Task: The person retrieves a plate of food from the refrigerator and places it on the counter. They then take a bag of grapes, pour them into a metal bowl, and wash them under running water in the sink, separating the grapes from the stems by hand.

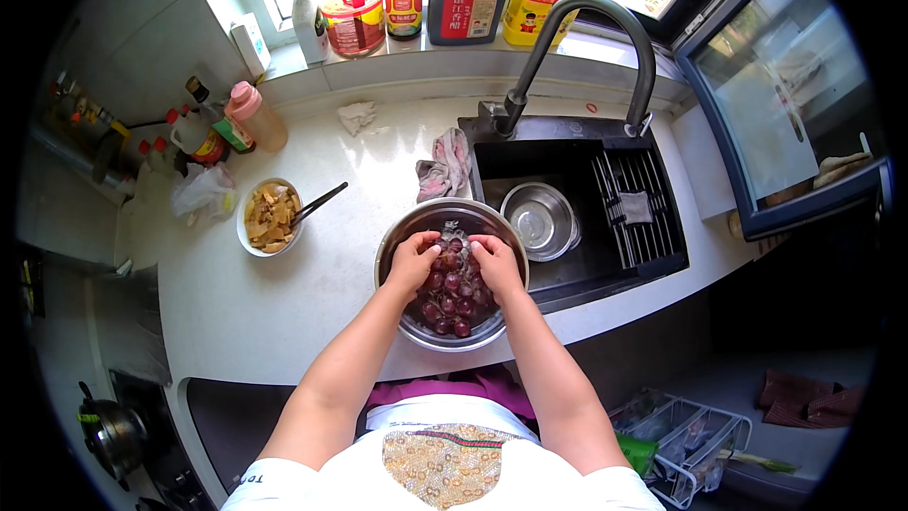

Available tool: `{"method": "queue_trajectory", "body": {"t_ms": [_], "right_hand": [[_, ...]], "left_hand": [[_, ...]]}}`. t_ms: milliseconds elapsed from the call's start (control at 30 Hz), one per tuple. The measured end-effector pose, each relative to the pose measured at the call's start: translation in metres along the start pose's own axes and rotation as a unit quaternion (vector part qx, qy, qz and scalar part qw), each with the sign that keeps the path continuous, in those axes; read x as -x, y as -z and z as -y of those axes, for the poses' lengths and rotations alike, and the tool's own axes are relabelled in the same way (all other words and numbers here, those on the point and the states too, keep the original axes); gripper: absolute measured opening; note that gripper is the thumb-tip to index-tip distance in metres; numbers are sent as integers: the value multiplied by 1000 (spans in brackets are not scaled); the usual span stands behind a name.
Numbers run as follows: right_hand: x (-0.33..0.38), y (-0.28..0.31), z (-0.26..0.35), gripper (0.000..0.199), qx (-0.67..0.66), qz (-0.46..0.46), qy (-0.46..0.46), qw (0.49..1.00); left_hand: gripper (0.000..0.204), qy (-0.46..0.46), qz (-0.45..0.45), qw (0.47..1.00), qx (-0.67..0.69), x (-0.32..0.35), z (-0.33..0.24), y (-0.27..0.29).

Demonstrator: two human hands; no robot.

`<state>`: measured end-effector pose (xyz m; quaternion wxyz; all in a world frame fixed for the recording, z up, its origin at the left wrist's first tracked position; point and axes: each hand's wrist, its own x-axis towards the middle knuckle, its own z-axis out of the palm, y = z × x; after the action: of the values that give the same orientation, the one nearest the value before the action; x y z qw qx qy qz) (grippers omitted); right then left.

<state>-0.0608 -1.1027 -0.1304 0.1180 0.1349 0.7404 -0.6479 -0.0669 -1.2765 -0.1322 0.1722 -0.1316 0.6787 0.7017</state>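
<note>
A steel bowl (387, 238) stands at the counter's front edge, just left of the sink, with water and a bunch of dark red grapes (448, 306) in it. Both my hands reach over its rim. My left hand (413, 261) is closed, thumb and fingers curled on the grapes at the bunch's upper left. Across from it, my right hand (497, 265) closes on the upper right side of the same bunch. Some fingertips are hidden among the grapes.
The black sink (585, 156) at right holds a small steel pot (541, 220) and a drying rack (636, 208); a grey faucet (648, 66) arches above. A pink-grey cloth (445, 166) lies behind the bowl. Leftward stands a white food bowl (249, 238) with dark chopsticks (322, 202).
</note>
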Motion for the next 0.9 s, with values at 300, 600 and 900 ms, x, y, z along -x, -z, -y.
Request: {"method": "queue_trajectory", "body": {"t_ms": [300, 600, 900], "right_hand": [[33, -11, -12, 63, 252, -22, 34, 967], [35, -15, -2, 75, -99, -43, 34, 994], [43, -20, -2, 59, -140, -15, -133, 981]], "left_hand": [[37, -39, -132, 969, -204, 10, 6, -1], [35, 52, -100, 988, -104, 14, 3, 5], [45, 115, -51, 992, 23, 27, 15, -7]]}}
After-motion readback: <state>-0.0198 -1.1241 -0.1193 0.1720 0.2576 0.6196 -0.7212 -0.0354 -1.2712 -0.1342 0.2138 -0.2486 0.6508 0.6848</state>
